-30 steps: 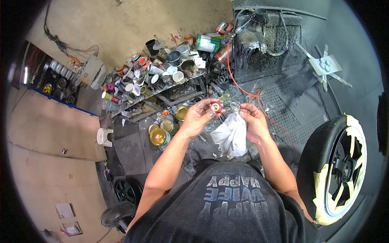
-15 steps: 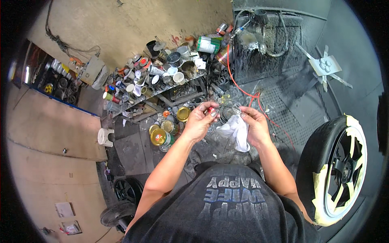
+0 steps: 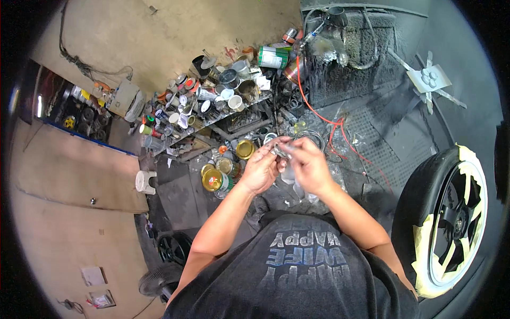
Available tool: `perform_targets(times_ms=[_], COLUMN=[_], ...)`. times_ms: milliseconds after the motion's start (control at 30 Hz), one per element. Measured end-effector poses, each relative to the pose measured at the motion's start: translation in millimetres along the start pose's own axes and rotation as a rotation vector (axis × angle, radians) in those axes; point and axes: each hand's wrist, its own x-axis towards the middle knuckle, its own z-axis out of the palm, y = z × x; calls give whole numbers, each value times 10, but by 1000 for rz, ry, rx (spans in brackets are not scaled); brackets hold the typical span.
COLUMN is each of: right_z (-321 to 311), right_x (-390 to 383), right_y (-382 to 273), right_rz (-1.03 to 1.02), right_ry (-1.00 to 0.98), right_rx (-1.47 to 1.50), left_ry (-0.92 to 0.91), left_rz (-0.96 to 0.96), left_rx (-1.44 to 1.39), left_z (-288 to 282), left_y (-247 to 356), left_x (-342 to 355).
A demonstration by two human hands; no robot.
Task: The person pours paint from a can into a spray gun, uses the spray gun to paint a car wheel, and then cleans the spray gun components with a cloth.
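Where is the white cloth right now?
In the head view, the white cloth is just right of centre, showing below the fingers between the left hand and the right hand, partly hidden by the right one.

there's a taped-up wheel (image 3: 449, 215) hogging the right side, a white stool (image 3: 143, 182) at left, a fan (image 3: 158, 279) lower left, an orange-red hose (image 3: 338, 122) upper right of center, plus tons of cups and tins (image 3: 229, 80) jammed together upper left of center
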Motion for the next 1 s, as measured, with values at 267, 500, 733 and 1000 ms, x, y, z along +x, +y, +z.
perform_targets(times_ms=[267,500,733,1000], right_z=[-179,88,85,758], right_x=[-170,72,-5,422], right_y=[371,146,278,242], right_rz=[-108,-306,-187,-235], right_ry=[19,93,42,50], right_rx=[-244,-233,-359,-433], left_ry=[-13,16,31,23], left_rz=[-38,-52,-125,-135], left_rx=[-60,-22,-85,-50], left_z=[88,20,-192,-636], left_y=[176,148,322,624], left_x=[45,113,178,307])
